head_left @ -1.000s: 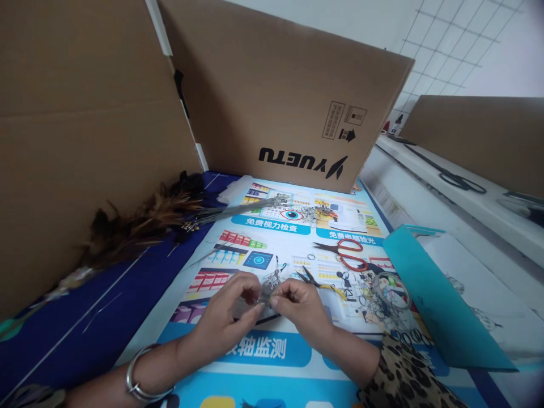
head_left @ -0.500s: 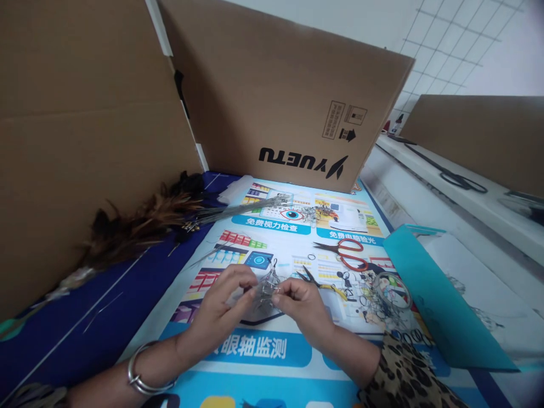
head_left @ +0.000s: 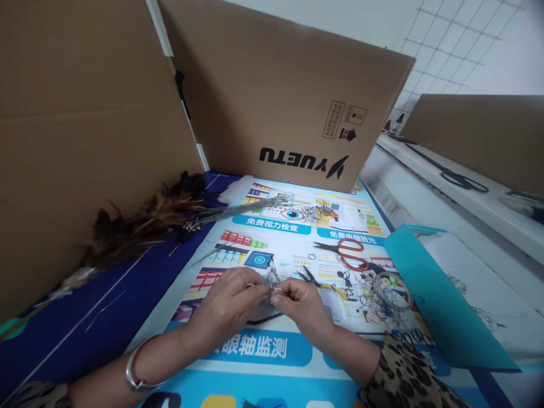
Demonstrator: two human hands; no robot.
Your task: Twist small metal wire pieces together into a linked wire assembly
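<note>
Both hands meet over the printed mat point(head_left: 297, 351), closed around a small cone-shaped wire piece point(head_left: 272, 273) with a dark loop at its top. My left hand point(head_left: 238, 294) pinches its left side, with the fingers curled over and hiding part of it. My right hand point(head_left: 300, 303) pinches the right side between thumb and forefinger. Just beyond the right hand lie yellow-handled pliers point(head_left: 327, 288), jaws pointing up and left. Farther off, scissors with red-orange handles point(head_left: 346, 251) lie with their blades to the left.
Tangled wire pieces and rings point(head_left: 389, 303) lie at the right, beside a teal folder point(head_left: 450, 306). Straight wires point(head_left: 238, 209) and brown feathers point(head_left: 140, 221) are at the back left. Cardboard panels point(head_left: 289, 96) stand behind and to the left. Black scissors point(head_left: 461, 180) rest on the ledge.
My left hand has rolled over and shifted right towards my right hand, now covering more of the wire piece. My right hand has hardly moved.
</note>
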